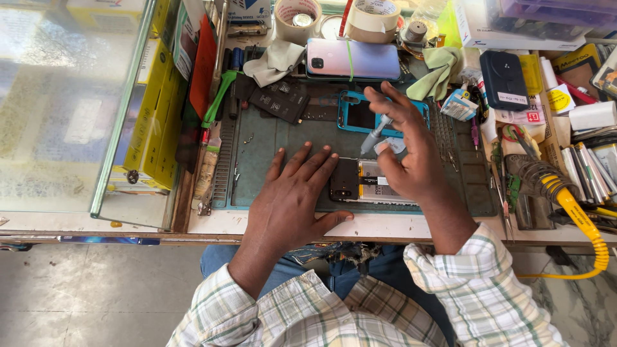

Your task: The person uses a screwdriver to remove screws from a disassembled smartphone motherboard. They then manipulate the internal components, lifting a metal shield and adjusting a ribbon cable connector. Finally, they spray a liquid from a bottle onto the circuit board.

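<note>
Mid-frame: left hand [292,199] lies flat, fingers spread, pinning the opened black smartphone [363,182], thin, light, fragile, best held by its edges; right hand [405,151] pinches a small grey glue tube [375,133].

A cluttered workbench [385,226] with a pale front edge carries a dark green work mat [270,144]. On the mat, an opened phone [360,183] lies under the fingertips of the left hand [289,205] and beneath the right hand [411,154]. Just beyond the right fingers sits a teal phone case [355,112]; past that, a pink-blue phone [353,59]. Beyond the left fingers lie black flat batteries [279,99] and a grey cloth [276,61]. Tape rolls [373,16] stand at the far edge.
</note>
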